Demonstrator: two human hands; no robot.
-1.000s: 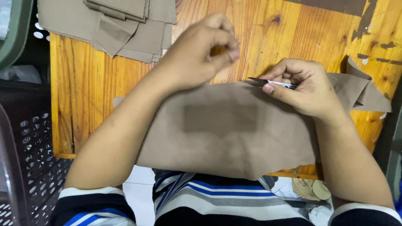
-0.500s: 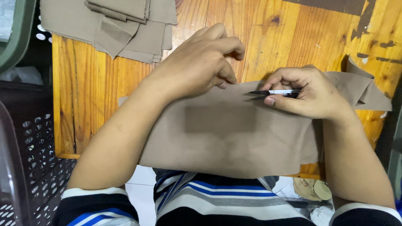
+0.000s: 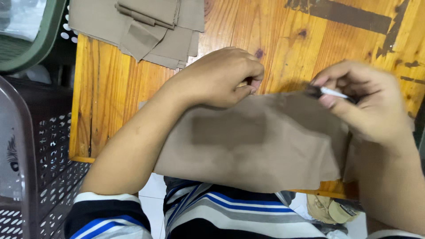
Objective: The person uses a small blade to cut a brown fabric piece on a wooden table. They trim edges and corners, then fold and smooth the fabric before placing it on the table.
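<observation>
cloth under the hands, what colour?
Plain tan-brown cloth, with a darker rectangular patch; the head view shows it.

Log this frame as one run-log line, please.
left hand: pinching top edge of tan fabric piece | right hand: holding small black-and-white tool, blurred | wooden table: stack of tan fabric pieces far left

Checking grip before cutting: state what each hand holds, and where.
Left hand pinches the tan fabric piece at its top edge; right hand grips a small white-handled tool mid-shaft.
</observation>
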